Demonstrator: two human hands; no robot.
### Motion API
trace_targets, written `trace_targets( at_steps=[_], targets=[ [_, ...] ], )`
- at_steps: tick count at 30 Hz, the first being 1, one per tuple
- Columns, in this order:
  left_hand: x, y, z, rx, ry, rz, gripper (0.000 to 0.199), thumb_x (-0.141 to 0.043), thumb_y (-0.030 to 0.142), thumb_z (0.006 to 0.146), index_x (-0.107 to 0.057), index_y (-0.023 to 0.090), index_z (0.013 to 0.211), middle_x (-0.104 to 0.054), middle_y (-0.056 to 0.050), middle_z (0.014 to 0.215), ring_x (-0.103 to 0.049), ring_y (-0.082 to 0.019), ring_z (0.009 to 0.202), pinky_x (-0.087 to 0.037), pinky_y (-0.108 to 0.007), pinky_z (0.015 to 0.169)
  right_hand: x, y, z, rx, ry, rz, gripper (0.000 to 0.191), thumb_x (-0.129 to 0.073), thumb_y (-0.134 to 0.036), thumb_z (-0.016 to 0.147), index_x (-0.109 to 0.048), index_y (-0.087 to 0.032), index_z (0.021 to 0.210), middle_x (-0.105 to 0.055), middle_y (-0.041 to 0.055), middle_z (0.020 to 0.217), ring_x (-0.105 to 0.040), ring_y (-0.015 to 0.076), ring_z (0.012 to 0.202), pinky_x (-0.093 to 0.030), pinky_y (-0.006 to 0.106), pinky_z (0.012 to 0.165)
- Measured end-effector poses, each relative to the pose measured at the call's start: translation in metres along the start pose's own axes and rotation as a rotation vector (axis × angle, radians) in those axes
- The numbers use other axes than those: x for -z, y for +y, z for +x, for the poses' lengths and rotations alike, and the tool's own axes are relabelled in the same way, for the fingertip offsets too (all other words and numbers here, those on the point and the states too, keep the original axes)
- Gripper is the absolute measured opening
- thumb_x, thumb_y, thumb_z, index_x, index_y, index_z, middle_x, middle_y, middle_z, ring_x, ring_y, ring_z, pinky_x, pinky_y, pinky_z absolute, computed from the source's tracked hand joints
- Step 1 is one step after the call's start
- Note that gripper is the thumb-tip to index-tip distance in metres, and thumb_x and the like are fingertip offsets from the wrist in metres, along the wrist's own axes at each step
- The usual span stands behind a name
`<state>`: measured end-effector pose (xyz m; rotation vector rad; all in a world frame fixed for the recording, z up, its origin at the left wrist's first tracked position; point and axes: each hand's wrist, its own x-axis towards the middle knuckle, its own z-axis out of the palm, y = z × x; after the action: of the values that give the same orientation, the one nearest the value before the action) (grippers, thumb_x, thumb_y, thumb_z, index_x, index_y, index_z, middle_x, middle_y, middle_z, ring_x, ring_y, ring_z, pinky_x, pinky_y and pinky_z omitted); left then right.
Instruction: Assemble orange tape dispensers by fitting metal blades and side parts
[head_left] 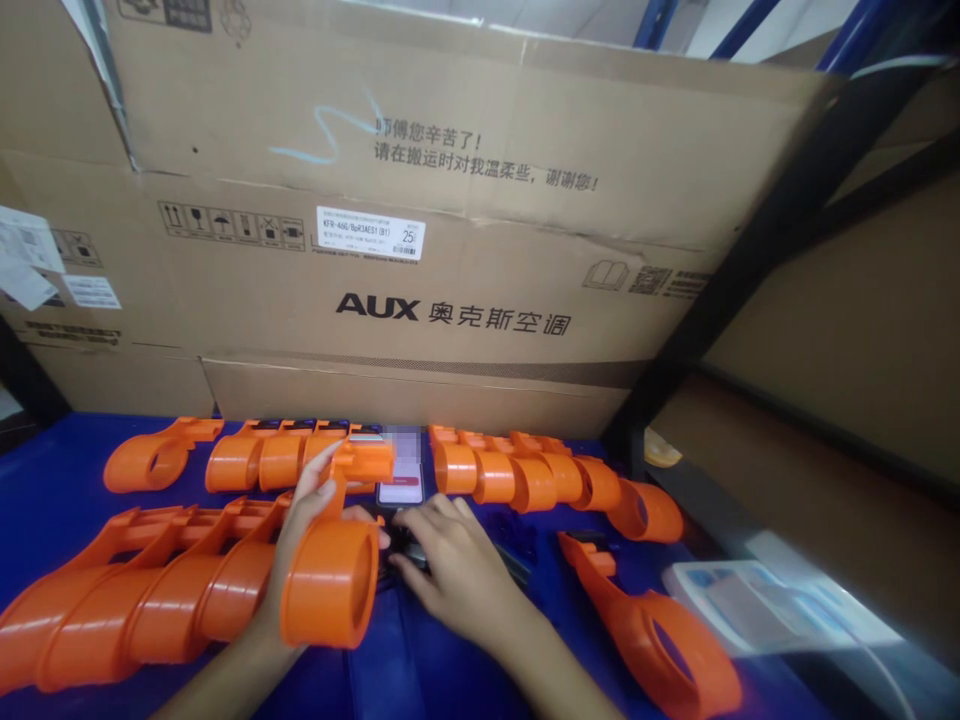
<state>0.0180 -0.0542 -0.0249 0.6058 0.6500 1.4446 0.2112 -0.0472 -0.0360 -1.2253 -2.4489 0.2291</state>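
"Now, what does the left hand [296, 535] hold?"

"It holds one orange part [326, 590]. The thumb and fingers are clamped on its narrow neck, and the ring is the side nearer to the camera."

"And the right hand [457, 570]?"

"It is just beside this part, with bent fingers over some dark items [405, 548]. Whether they pinch something, I cannot tell."

"What is around them?"

"A phone [401, 492] lies behind the hands on the blue table [442, 665]. Similar orange pieces [176, 605] stand in rows at both sides, and a big carton [450, 240] is at the back."
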Motion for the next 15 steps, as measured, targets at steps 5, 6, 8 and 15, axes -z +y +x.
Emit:
trace_targets(
  at_steps=[5,6,8,15],
  targets=[
    [0.000,-0.001,0.000,-0.018,-0.029,0.076,0.084,-0.074,0.039,0.086,-0.029,0.033,0.156,-0.075,0.000,0.066,-0.074,-0.025,0.053,-0.053,-0.025,0.047,-0.003,-0.001,0.000,0.002,0.051,0.021,0.016,-0.061,-0.017,0.094,-0.064,-0.022,0.109,-0.071,0.0074,0.108,-0.060,0.0250,0.100,-0.043,0.037,0.086],
    [-0.001,-0.001,-0.001,-0.023,-0.035,0.085,0.085,-0.074,0.039,0.086,-0.027,0.032,0.157,-0.075,0.000,0.066,-0.074,-0.025,0.054,-0.053,-0.025,0.048,-0.002,0.000,0.000,0.008,0.076,0.028,0.017,-0.061,-0.016,0.094,-0.064,-0.022,0.109,-0.071,0.0073,0.109,-0.060,0.0249,0.100,-0.044,0.037,0.086],
    [-0.004,-0.002,-0.002,-0.031,-0.031,0.100,0.085,-0.073,0.040,0.087,-0.026,0.032,0.158,-0.075,-0.001,0.065,-0.073,-0.024,0.054,-0.052,-0.024,0.048,0.000,0.004,0.001,0.010,0.142,0.045,0.017,-0.059,-0.015,0.094,-0.065,-0.022,0.108,-0.072,0.0075,0.106,-0.062,0.0248,0.098,-0.045,0.037,0.085],
    [-0.011,-0.005,-0.008,-0.029,-0.016,0.267,0.087,-0.077,0.043,0.084,-0.032,0.024,0.156,-0.071,-0.001,0.065,-0.072,-0.024,0.057,-0.053,-0.028,0.053,0.018,0.005,-0.003,-0.057,0.599,0.274,0.011,-0.059,-0.018,0.097,-0.066,-0.023,0.104,-0.072,0.0063,0.099,-0.066,0.0239,0.091,-0.051,0.036,0.081]
  ],
)
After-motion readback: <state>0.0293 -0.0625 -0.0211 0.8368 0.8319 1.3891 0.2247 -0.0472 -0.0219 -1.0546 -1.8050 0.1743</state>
